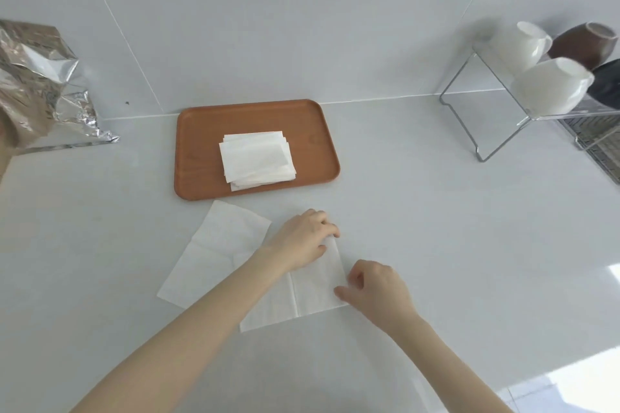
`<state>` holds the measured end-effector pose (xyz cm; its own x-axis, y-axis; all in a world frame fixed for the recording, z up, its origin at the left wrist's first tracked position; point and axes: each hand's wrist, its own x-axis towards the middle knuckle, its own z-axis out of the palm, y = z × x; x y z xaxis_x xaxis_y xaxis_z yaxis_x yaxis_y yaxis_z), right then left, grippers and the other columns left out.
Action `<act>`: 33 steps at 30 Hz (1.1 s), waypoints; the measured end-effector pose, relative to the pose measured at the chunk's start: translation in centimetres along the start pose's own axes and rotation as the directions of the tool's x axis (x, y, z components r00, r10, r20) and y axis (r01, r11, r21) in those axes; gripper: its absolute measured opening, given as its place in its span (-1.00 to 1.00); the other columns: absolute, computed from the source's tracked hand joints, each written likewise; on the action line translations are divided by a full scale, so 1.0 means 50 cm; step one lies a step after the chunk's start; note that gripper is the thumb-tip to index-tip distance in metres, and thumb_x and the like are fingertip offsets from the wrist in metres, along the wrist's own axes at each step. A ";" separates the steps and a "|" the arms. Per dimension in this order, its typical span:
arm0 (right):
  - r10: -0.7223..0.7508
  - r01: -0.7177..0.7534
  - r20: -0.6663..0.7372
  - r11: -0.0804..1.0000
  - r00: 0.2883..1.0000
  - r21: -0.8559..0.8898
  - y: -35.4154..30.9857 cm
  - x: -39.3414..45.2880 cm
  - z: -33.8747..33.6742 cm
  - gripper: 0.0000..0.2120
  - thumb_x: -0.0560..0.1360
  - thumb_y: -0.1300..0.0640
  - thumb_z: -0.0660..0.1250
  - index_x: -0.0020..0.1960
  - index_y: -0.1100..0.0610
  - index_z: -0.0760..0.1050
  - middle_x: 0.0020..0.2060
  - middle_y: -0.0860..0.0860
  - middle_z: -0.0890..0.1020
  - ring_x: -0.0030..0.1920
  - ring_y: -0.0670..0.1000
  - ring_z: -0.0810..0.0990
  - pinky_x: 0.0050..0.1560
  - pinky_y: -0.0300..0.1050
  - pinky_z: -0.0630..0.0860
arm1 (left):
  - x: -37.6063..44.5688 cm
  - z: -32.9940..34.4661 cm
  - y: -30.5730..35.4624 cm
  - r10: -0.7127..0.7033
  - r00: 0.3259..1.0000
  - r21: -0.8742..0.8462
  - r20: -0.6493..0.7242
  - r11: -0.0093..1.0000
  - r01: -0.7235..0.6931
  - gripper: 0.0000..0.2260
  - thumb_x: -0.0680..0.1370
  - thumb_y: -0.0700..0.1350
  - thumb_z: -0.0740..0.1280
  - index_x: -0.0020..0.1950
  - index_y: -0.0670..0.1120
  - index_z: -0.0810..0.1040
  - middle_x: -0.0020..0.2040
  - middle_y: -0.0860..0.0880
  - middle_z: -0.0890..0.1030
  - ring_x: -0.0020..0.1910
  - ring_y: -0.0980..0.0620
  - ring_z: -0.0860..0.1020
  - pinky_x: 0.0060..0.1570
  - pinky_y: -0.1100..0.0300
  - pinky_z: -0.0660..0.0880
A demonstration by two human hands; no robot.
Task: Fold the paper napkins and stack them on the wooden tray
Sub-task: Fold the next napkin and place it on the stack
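A wooden tray [201, 131] lies on the white counter, holding a stack of several folded white napkins [256, 159]. In front of the tray a white paper napkin [312, 292] lies on the counter, partly folded with a crease down its middle. My left hand [302, 238] pinches its far right corner. My right hand [375, 288] pinches its near right corner. A second, unfolded napkin [214, 251] lies flat to the left, partly under my left forearm.
A crumpled silver foil bag [43, 84] stands at the far left against the wall. A wire rack [486, 131] with white and dark cups [550, 87] sits at the back right. The tiled wall rises right behind the tray.
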<state>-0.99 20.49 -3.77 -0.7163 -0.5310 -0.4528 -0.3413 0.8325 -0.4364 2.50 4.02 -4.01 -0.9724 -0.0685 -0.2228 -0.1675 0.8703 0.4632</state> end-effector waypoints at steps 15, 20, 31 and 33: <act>-0.152 0.150 0.054 0.987 0.987 0.052 -0.012 -0.001 -0.020 -0.97 0.40 0.17 0.24 -0.18 0.06 0.44 -0.22 -0.05 0.54 -0.18 0.02 0.50 -0.20 -0.14 0.41 | -0.053 -0.007 -0.017 -0.150 0.986 -0.345 -0.077 0.932 0.115 -0.93 0.40 -0.24 0.29 -0.19 -0.11 0.54 -0.15 -0.14 0.64 -0.12 -0.12 0.57 -0.10 0.07 0.47; -0.244 0.205 0.086 0.926 0.966 0.318 -0.023 0.026 -0.075 -0.81 0.36 0.29 0.33 -0.27 0.00 0.47 -0.33 -0.04 0.56 -0.31 -0.09 0.50 -0.30 -0.43 0.41 | -0.087 -0.058 -0.036 -0.215 0.972 -0.468 -0.091 0.871 0.149 -0.85 0.40 -0.25 0.33 -0.12 -0.02 0.56 -0.23 0.01 0.58 -0.27 0.02 0.52 -0.25 0.35 0.43; -0.369 0.397 -0.147 0.863 0.918 0.312 -0.064 0.063 -0.121 -0.82 0.37 0.30 0.36 -0.25 0.03 0.57 -0.31 -0.10 0.58 -0.33 -0.25 0.50 -0.29 -0.50 0.40 | -0.097 -0.089 -0.068 -0.241 0.937 -0.473 -0.254 0.876 0.097 -0.92 0.41 -0.25 0.36 -0.20 -0.08 0.59 -0.22 0.12 0.61 -0.12 0.27 0.52 -0.22 0.55 0.34; -0.406 0.429 -0.138 0.850 0.903 0.305 -0.058 0.047 -0.107 -0.79 0.36 0.31 0.37 -0.26 0.00 0.57 -0.31 -0.14 0.57 -0.31 -0.24 0.50 -0.26 -0.49 0.39 | -0.115 -0.077 -0.073 -0.241 0.934 -0.466 -0.264 0.880 0.095 -0.92 0.41 -0.25 0.37 -0.18 -0.09 0.61 -0.19 0.09 0.62 -0.12 0.34 0.51 -0.19 0.58 0.33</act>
<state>-4.97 17.69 0.58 -0.5921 -0.7962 -0.1247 -0.4121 0.4320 -0.8022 8.06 -0.62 -1.11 -0.9108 -0.4022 -0.0929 -0.3151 0.5319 0.7860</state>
